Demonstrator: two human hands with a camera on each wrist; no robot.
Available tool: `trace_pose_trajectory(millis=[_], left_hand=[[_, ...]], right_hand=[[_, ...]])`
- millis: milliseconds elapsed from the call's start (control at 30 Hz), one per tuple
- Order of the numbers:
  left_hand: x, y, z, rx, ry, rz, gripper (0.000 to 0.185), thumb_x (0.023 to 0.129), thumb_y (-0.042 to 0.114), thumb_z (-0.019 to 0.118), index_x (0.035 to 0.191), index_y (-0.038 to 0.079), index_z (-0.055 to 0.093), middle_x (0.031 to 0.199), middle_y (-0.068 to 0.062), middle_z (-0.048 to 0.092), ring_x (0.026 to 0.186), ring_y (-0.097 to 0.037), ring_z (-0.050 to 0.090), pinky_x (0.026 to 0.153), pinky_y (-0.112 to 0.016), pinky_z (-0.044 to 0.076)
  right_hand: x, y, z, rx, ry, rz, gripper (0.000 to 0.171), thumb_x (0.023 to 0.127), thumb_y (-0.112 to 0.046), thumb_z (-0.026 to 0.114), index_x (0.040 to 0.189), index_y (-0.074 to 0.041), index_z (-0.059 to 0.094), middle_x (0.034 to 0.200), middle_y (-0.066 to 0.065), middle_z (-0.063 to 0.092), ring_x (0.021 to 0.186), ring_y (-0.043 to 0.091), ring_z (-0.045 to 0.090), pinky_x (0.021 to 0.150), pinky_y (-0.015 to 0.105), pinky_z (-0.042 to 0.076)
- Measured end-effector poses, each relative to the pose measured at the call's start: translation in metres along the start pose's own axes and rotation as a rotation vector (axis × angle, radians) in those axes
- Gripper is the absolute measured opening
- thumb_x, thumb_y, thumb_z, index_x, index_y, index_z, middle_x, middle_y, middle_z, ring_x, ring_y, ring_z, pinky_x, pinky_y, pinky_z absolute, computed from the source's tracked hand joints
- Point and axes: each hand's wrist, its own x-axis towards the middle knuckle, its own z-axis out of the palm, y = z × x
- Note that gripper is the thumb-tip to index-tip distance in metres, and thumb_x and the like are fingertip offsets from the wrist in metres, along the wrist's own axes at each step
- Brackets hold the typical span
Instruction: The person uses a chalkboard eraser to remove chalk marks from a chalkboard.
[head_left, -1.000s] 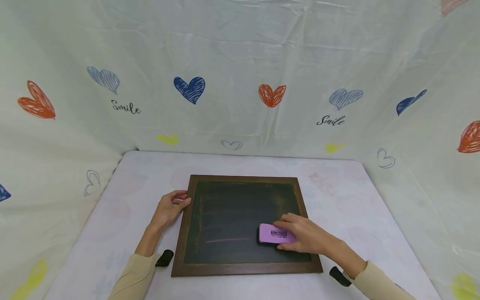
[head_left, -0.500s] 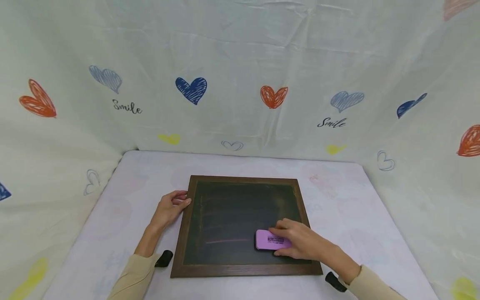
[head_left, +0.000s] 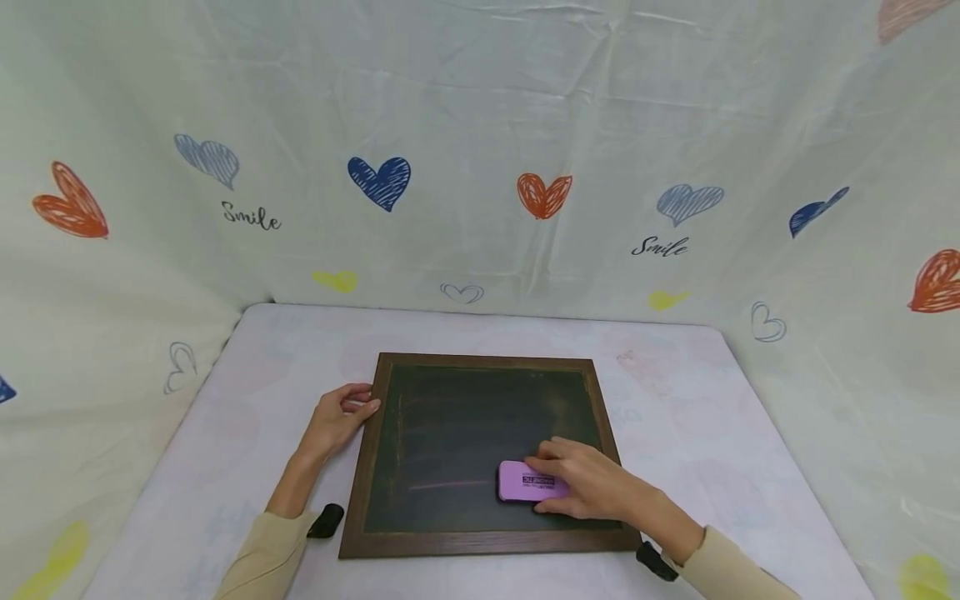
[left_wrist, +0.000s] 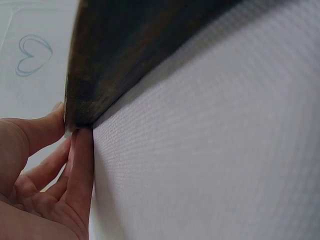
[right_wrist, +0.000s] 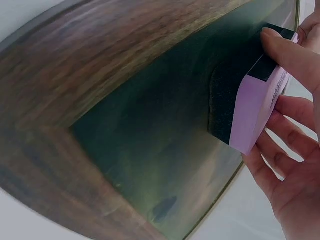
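A framed chalkboard point(head_left: 450, 417) lies on the table, with a faint pink chalk line point(head_left: 450, 484) across its lower part. At its left edge, my left hand point(head_left: 335, 423) holds the wooden frame; the left wrist view has the thumb point(left_wrist: 47, 129) and a finger point(left_wrist: 81, 170) meeting at the frame's edge point(left_wrist: 80, 107). My right hand point(head_left: 588, 479) grips a purple chalkboard eraser point(head_left: 517, 482) between thumb and fingers, over the lower right of the board. Seen from the right wrist, the eraser's black pad point(right_wrist: 222, 100) faces the dark surface, and the contact is partly hidden.
The table point(head_left: 675, 383) has a pale cover. Behind and beside it hangs a white curtain point(head_left: 465, 100) printed with hearts and "Smile". A black wrist mount point(head_left: 326, 521) shows at the left sleeve, another black mount point(head_left: 656, 562) at the right sleeve.
My right hand has slid the eraser left and slightly down across the board, closer to the pink line, whose right end looks shorter. My left hand keeps its place on the frame.
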Motion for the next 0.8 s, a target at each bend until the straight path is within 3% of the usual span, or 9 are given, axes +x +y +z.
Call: trace_pose_trajectory(millis=[800], left_hand=[[-0.001,0.001,0.001,0.014,0.0,-0.018,0.045,0.099,0.017,0.07,0.133,-0.009,0.059,0.12,-0.026,0.066,0.105,-0.037,0.063,0.084,-0.038,0.049]], right_hand=[[0.021,-0.006,0.007,0.023,-0.023,0.017,0.055,0.086,-0.042,0.084,0.125,-0.005,0.073,0.099,-0.003,0.061,0.084,0.005,0.045,0.071,0.015,0.039]])
